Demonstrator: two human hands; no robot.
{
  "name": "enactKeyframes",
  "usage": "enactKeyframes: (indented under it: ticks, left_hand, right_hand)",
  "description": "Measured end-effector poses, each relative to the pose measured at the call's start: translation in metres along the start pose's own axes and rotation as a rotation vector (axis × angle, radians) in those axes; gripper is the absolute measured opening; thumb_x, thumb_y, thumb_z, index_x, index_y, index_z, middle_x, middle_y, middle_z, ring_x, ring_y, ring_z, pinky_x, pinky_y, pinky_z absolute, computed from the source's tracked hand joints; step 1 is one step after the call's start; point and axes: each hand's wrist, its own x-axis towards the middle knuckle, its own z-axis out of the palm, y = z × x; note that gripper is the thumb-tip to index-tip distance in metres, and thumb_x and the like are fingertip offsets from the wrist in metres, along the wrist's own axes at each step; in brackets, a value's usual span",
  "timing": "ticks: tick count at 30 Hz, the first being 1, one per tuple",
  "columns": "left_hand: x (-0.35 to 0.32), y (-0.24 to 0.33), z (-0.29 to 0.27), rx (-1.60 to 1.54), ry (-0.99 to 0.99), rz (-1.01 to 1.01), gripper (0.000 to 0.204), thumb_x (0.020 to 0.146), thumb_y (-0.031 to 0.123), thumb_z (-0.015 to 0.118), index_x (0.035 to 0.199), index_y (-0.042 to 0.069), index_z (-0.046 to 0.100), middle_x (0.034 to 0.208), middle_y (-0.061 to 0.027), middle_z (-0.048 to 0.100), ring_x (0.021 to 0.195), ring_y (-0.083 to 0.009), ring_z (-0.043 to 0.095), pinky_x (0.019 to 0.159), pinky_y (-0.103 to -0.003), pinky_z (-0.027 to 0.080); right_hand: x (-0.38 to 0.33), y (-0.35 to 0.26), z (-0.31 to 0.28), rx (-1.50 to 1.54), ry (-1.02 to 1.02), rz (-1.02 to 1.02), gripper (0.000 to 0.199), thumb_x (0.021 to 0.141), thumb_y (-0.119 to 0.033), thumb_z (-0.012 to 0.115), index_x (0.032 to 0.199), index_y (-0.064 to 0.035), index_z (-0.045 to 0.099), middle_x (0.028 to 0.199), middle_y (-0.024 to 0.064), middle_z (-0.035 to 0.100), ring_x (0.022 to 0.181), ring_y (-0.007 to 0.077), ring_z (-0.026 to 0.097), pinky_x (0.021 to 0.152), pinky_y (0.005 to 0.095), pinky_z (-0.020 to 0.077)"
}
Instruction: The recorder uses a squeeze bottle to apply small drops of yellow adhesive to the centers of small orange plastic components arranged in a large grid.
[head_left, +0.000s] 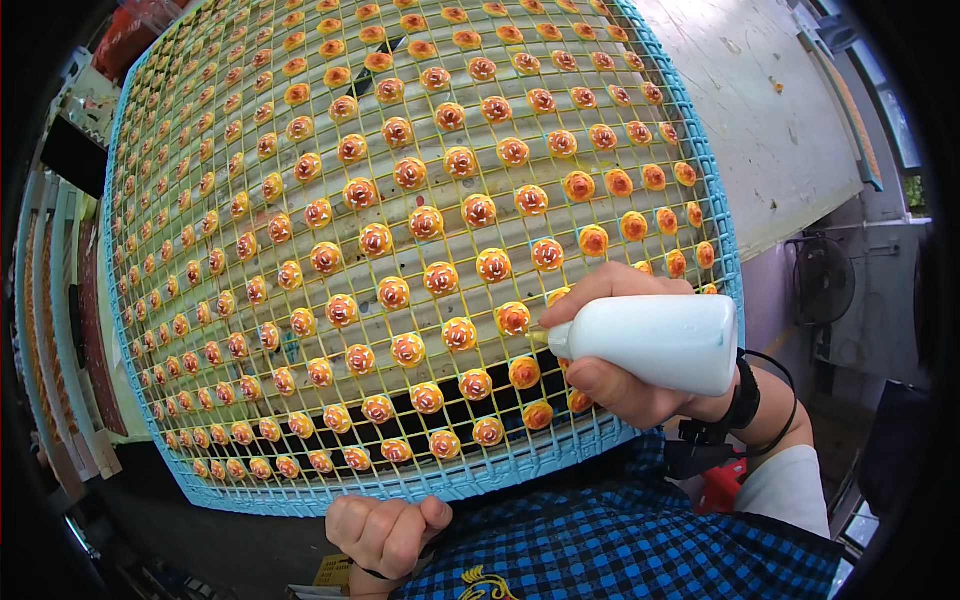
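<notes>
A white squeeze bottle [655,342] lies tilted in my right hand [635,398], whose fingers and thumb wrap round it. Its narrow yellowish nozzle [538,338] points left, at the edge of a small orange-yellow rosette [513,319] with a red-brown middle. Rows of such rosettes sit on a yellow mesh panel with a light-blue woven rim [480,478]. White strokes mark many of them; some at the right, like one rosette [579,186], show none. Below the rim's near edge, my left hand [385,535] is curled into a fist, with nothing seen sticking out of it.
Beneath the mesh lies a pale, stained surface, which runs on as a worn tabletop [760,110] at the right. A dark fan [825,280] stands beyond it. Light-blue-edged panels [62,330] lean at the left. A cable [785,375] loops from my right wrist.
</notes>
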Motion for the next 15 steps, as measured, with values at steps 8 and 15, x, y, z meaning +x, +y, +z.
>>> enactKeyframes:
  ticks: [8, 15]
  left_hand:
    - [0.0032, -0.0021, 0.0053, -0.052, 0.064, 0.057, 0.016, 0.076, 0.006, 0.058, 0.068, 0.006, 0.044, 0.047, 0.0002, 0.037, 0.038, -0.0141, 0.031, 0.039, -0.027, 0.02]
    - [0.002, -0.0026, 0.005, -0.055, 0.068, 0.061, 0.016, 0.076, 0.006, 0.058, 0.068, 0.006, 0.044, 0.047, 0.0001, 0.037, 0.038, -0.0141, 0.03, 0.039, -0.027, 0.02]
  right_hand:
    - [-0.0003, 0.0039, 0.0022, -0.022, 0.022, -0.047, 0.02, 0.071, -0.015, 0.069, 0.081, -0.0008, 0.061, 0.073, 0.0084, 0.059, 0.056, 0.0173, 0.059, 0.048, 0.025, 0.0468]
    - [-0.0013, 0.0069, 0.0044, -0.054, 0.027, -0.058, 0.024, 0.071, -0.019, 0.07, 0.085, -0.0015, 0.06, 0.073, 0.0073, 0.058, 0.056, 0.0172, 0.058, 0.049, 0.0248, 0.0464]
